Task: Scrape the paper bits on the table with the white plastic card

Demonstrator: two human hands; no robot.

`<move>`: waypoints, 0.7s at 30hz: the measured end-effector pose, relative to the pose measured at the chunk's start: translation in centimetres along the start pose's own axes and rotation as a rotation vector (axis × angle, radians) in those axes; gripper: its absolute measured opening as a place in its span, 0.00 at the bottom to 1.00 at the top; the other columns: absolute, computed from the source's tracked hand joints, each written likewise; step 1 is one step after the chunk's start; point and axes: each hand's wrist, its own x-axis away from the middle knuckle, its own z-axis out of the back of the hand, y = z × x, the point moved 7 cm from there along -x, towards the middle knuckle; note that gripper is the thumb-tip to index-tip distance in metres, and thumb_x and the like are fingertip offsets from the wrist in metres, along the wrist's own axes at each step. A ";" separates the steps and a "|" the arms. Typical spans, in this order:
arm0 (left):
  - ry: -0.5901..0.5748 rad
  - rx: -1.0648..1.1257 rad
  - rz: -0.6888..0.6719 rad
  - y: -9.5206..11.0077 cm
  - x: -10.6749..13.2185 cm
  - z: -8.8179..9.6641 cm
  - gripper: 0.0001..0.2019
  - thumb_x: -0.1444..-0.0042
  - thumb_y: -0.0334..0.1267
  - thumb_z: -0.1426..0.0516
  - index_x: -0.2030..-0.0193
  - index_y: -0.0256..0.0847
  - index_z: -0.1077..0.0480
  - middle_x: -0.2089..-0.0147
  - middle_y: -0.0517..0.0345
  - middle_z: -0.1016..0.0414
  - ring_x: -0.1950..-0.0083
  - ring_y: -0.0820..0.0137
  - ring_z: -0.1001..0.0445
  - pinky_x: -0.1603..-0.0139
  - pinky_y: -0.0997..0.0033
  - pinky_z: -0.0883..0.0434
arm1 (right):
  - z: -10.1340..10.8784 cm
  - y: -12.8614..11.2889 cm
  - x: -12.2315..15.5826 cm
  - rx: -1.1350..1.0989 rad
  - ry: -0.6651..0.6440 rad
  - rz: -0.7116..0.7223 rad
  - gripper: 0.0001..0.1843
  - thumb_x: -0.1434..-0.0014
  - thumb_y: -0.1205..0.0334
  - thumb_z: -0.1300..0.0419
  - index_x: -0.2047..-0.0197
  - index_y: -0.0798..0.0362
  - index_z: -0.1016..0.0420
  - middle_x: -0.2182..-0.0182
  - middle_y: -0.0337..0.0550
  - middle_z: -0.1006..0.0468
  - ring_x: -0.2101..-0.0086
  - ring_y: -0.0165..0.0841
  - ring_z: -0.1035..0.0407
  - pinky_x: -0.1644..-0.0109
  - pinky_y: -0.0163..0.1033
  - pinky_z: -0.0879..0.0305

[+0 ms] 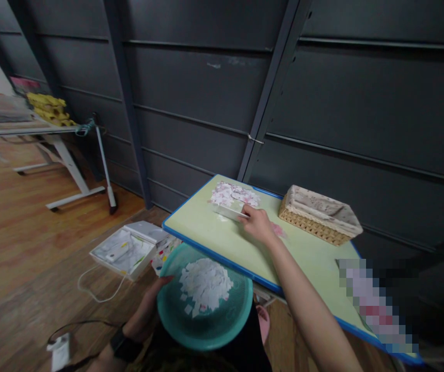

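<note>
My left hand (pixel 153 302) grips the rim of a teal bowl (pixel 175 320) that holds a heap of white paper scraps (pixel 205 285), below the near edge of the table. My right hand (pixel 256 223) reaches across the pale green table (pixel 222 238) and pinches a white card (pixel 230 211). The card stands on edge against a pile of white and pink paper scraps (pixel 233 195) near the table's far corner.
A lined wicker basket (pixel 318 213) stands on the table at the back right. An open white box (pixel 129 249) with a cable lies on the wooden floor to the left. A white-legged table (pixel 51 135) carrying yellow items stands far left. A dark panelled wall runs behind.
</note>
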 end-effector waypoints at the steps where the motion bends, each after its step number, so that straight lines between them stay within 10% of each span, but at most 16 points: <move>1: 0.007 -0.002 0.000 0.2 0.0 0.1 0.24 0.48 0.38 0.41 0.44 0.34 0.34 0.69 0.57 0.17 0.66 0.60 0.19 0.63 0.65 0.25 | 0.1 -0.3 0.1 -0.047 -0.014 0.017 0.04 0.49 0.63 0.47 0.74 0.51 0.35 0.79 0.36 0.31 0.75 0.30 0.40 0.71 0.33 0.53; 9: 0.042 0.030 0.015 2.6 2.2 -1.6 0.18 0.48 0.31 0.43 0.50 0.29 0.30 0.68 0.49 0.17 0.66 0.59 0.19 0.63 0.63 0.24 | 0.1 -0.8 0.2 -0.490 -0.180 0.056 0.15 0.54 0.59 0.40 0.81 0.53 0.44 0.81 0.31 0.43 0.77 0.25 0.48 0.74 0.32 0.55; 18: -0.020 -0.012 0.014 2.9 2.7 -2.0 0.17 0.48 0.33 0.43 0.50 0.32 0.30 0.71 0.54 0.17 0.73 0.64 0.20 0.67 0.66 0.24 | -2.0 -2.9 1.6 -0.901 -0.558 -0.002 0.20 0.62 0.55 0.31 0.81 0.53 0.40 0.82 0.30 0.40 0.79 0.24 0.46 0.76 0.31 0.53; 21: -0.029 -0.013 0.017 2.8 2.6 -1.9 0.17 0.48 0.33 0.43 0.50 0.32 0.30 0.72 0.54 0.17 0.74 0.64 0.21 0.68 0.65 0.24 | -2.3 -2.2 1.1 -0.977 -0.493 -0.070 0.19 0.63 0.52 0.31 0.78 0.53 0.35 0.80 0.33 0.35 0.78 0.26 0.42 0.76 0.32 0.49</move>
